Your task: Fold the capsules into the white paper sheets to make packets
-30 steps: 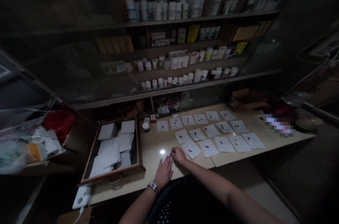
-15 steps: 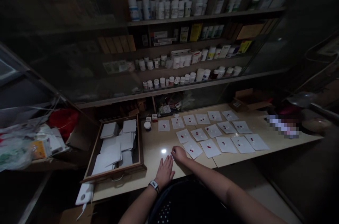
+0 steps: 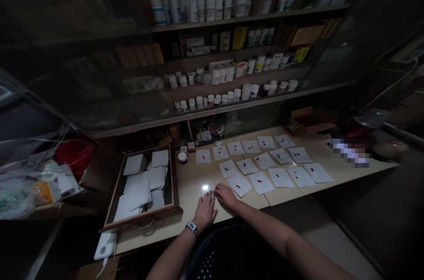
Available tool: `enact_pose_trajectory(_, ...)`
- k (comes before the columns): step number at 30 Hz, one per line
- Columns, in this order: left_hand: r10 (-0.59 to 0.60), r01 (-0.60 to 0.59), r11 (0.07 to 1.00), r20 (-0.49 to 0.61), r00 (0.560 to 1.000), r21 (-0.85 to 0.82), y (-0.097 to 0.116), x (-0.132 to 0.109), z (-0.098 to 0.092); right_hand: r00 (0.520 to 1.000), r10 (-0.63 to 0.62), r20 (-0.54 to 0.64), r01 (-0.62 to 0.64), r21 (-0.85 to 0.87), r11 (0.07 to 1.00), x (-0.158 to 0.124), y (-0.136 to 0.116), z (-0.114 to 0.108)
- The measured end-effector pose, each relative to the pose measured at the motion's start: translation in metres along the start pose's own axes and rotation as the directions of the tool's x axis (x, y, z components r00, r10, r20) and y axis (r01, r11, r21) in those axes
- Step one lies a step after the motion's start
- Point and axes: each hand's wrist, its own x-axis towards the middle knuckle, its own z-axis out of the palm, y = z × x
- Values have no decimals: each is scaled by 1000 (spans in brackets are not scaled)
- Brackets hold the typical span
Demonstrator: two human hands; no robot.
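My left hand [image 3: 204, 209] lies flat on the pale tabletop [image 3: 194, 191], fingers stretched forward, a watch [image 3: 192, 227] on its wrist. Close against its fingertips is my right hand [image 3: 225, 196], with the fingers curled in a pinch. Whatever the pinch holds is hidden or too small to name. To the right, square white papers [image 3: 261, 182] are laid out in rows, bearing small red pills [image 3: 259, 180] and paler bits. The paper nearest my right hand is the front left one [image 3: 240, 184].
Left of my hands stands a wooden drawer [image 3: 177, 187] holding stacks of white paper [image 3: 135, 194]. A small white jar [image 3: 182, 157] is beside it. Shelves of medicine bottles [image 3: 210, 8] rise behind. An open cardboard box [image 3: 306, 122] sits at the back right.
The camera view has shifted slightly. My two hands stay together at nearly the same spot on the table, with only small finger movement. The papers and drawer have not moved.
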Motion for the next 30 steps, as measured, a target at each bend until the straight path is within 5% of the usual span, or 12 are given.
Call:
enact_pose_trajectory(3, -3, 3, 1000, -11, 1000, 6, -2, -1, 2, 999, 47, -23, -46, 29, 999, -1, -3, -1)
enact_pose_trajectory(8, -6, 6, 1000, -17, 1000, -22, -4, -6, 3, 944, 329, -24, -321, 157, 934, 11, -19, -7)
enact_pose_trajectory(12, -84, 54, 976, -137, 987, -210, -3, -7, 5, 916, 400, 23, -398, 164, 903, 22, -29, -15)
enact_pose_trajectory(15, -390, 199, 819, -268, 881, -538, -2, 3, 2, 945, 325, 39, -327, 142, 934, 26, -30, -22)
enact_pose_trajectory(17, -551, 226, 647, -241, 799, -729, -5, 14, -4, 967, 244, 69, -251, 124, 960, 28, -29, -28)
enact_pose_trajectory(20, -525, 142, 436, -123, 842, -889, -12, 30, -16, 982, 148, 117, -160, 102, 982, 31, -29, -37)
enact_pose_trajectory(30, -515, 90, 239, -48, 856, -967, -27, 39, -30, 989, 100, 107, -114, 142, 983, 36, -24, -42)
